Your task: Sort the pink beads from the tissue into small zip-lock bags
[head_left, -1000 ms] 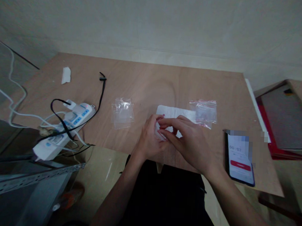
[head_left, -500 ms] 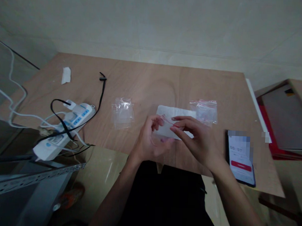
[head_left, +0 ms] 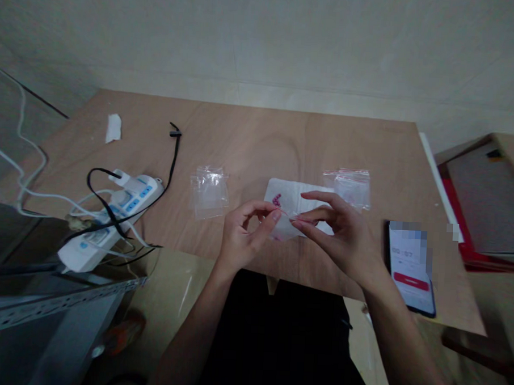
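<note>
Between my two hands runs a thin pinkish-red string, held just above a white paper sheet. My left hand pinches one part of it between thumb and index finger. On the other side, my right hand grips the string with thumb and fingertips, its index finger lifted away. A small cluster of dark pink beads lies on the sheet beyond my left fingertips. Some more pink shows low on the sheet, too blurred to make out.
Clear plastic bags lie to the left, and zip bags with red edges to the right. A phone rests at the right edge. A white power strip with tangled cables occupies the left side, near a paper scrap.
My left hand has turned and closed its thumb onto the string, after being spread before. The bead cluster on the sheet has come into view. My right hand keeps its pinch, index finger now raised.
</note>
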### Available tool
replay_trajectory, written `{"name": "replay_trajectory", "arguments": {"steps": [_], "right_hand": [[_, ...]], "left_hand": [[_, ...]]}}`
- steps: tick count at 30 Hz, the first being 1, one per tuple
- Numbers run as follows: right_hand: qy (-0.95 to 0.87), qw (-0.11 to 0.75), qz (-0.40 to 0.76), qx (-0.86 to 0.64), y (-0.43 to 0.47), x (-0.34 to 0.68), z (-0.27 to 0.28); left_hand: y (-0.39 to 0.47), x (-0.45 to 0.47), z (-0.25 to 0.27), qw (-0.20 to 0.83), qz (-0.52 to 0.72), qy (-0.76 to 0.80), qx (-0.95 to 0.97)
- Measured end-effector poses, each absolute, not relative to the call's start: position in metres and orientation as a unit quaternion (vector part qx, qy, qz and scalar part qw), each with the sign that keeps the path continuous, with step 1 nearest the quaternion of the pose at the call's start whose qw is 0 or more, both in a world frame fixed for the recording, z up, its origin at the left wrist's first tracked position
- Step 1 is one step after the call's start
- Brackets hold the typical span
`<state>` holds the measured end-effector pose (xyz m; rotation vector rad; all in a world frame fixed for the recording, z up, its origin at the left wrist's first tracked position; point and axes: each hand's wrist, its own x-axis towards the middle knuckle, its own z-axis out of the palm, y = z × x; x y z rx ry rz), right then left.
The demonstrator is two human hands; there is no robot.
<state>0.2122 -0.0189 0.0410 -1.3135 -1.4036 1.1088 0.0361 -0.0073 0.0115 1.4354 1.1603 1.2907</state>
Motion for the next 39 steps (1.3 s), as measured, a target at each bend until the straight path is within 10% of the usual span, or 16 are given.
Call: {"name": "replay_trajectory", "arguments": {"steps": [14, 39], "right_hand": [[-0.590, 0.453, 0.326, -0.584, -0.020, 0.214, 0.032], [-0.498, 0.506, 0.481, -0.514, -0.023, 0.209, 0.021]], "left_hand": [[-0.002, 0.036, 0.009, 0.466, 0.486, 0.457, 0.582], [-0.003, 0.041, 0.010, 0.513, 0.482, 0.438, 0.559]]}}
